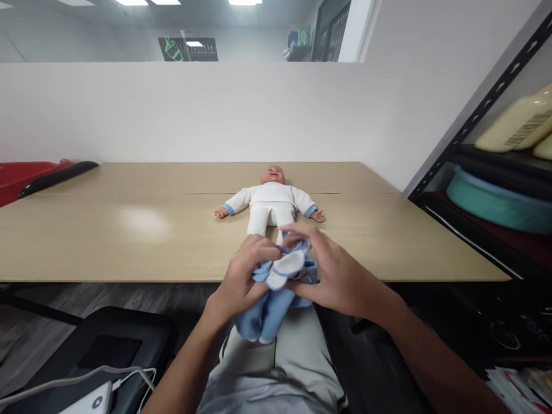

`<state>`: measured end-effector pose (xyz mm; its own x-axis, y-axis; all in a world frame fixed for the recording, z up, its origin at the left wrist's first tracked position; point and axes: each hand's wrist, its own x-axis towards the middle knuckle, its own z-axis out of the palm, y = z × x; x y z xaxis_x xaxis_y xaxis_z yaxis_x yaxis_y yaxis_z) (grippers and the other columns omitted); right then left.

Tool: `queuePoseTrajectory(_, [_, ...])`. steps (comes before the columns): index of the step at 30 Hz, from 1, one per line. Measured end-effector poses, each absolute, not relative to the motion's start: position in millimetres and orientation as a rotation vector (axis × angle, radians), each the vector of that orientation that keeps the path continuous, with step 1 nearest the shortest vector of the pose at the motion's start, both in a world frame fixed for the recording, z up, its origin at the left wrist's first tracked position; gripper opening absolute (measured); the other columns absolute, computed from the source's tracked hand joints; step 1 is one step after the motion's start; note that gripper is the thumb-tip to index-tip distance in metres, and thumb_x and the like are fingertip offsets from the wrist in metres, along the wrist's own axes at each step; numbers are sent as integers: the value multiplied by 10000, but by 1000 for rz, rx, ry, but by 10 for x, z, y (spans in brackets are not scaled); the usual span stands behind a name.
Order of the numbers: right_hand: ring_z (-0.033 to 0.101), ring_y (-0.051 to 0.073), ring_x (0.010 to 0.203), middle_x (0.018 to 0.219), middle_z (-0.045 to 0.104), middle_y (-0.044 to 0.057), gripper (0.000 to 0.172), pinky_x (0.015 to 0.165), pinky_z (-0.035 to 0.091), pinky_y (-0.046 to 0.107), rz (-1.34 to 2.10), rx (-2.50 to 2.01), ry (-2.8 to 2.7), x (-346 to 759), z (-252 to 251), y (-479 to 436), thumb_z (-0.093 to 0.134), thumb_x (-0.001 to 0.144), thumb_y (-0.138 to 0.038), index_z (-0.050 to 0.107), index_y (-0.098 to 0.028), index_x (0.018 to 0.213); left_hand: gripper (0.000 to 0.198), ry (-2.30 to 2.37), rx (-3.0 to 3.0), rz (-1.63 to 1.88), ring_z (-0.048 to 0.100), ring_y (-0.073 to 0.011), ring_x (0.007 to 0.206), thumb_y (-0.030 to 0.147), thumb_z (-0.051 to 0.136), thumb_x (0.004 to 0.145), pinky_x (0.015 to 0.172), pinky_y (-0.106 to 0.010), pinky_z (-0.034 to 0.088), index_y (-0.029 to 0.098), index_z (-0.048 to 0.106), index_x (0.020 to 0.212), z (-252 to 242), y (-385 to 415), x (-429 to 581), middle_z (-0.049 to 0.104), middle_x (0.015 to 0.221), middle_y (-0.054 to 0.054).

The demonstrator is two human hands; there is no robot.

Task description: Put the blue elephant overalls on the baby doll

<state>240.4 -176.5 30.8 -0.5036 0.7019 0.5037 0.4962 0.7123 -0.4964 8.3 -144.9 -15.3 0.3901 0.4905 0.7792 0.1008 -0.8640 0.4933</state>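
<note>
Bunched between my two hands is a small blue doll garment [271,313] with white patches; its lower part hangs over my lap. My left hand [248,270] grips its left side, fingers curled into the cloth. On the other side, my right hand [340,276] pinches it between thumb and fingers, slightly blurred. Just beyond, a baby doll [271,198] lies on its back on the table, head away from me and arms spread. It wears a white top with blue cuffs and white trousers. My hands hide its feet.
The wooden table [172,247] meets a white wall at the back. A red object [30,178] with a black edge sits at the far left. Right, a rack holds a teal basin [500,201] and a cream bottle [513,123]. A black stool [125,333] bears a white power bank [92,399].
</note>
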Motion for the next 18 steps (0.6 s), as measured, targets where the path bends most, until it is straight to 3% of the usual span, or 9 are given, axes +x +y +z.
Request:
queuePoseTrajectory(3, [714,226,905,990,746,23,272,815,548,327,681,-979,-2394,2456,377,-1620,761,1048,-476,723,-239,1175,168,679,2263,1390,679,-226,902,318,571,1090,856,-359,529,237,690,1177,-121,-1414,-33,755,986,-48])
queuePoseTrajectory(6, [654,200,823,871,695,24,376,781,494,310,778,-1041,-2425,2504,426,-1447,664,1104,-531,732,-198,942,333,795,2236,899,734,-256,1124,404,724,1055,1002,-354,537,261,717,1356,14,-1348,-165,795,1258,-66])
queuePoseTrajectory(9, [682,211,987,1081,722,59,326,890,520,310,966,-971,-2382,2547,478,-1266,666,1104,-508,758,-200,1051,436,708,2181,655,722,-275,1116,519,879,933,1012,-363,540,244,766,1252,119,-1205,-240,789,1192,-66])
queuePoseTrajectory(11, [684,230,1098,1227,723,78,305,977,535,329,1095,-936,-2382,2585,480,-1149,665,1098,-500,747,-211,1154,298,661,2116,626,691,-254,1068,490,814,993,980,-358,537,215,757,1093,118,-1084,-257,750,1124,-67])
queuePoseTrajectory(13, [690,237,1035,1180,736,74,339,934,561,336,1227,-1001,-2372,2629,437,-1038,695,1065,-518,712,-209,1202,256,644,1985,664,656,-229,1025,454,737,1048,934,-337,529,200,705,1044,57,-973,-261,714,1103,-66])
queuePoseTrajectory(15, [687,240,963,1095,738,59,432,855,581,327,1388,-1079,-2299,2658,365,-938,765,1003,-537,679,-205,1265,277,656,1846,713,612,-195,938,452,766,1021,864,-299,509,198,658,1030,-33,-890,-255,680,1022,-32])
queuePoseTrajectory(18, [696,276,1126,1176,750,60,671,998,588,348,1742,-964,-2165,2631,265,-824,940,828,-505,669,-205,1363,290,724,1741,767,534,-156,835,431,787,998,791,-263,468,194,621,981,-143,-811,-228,596,892,22])
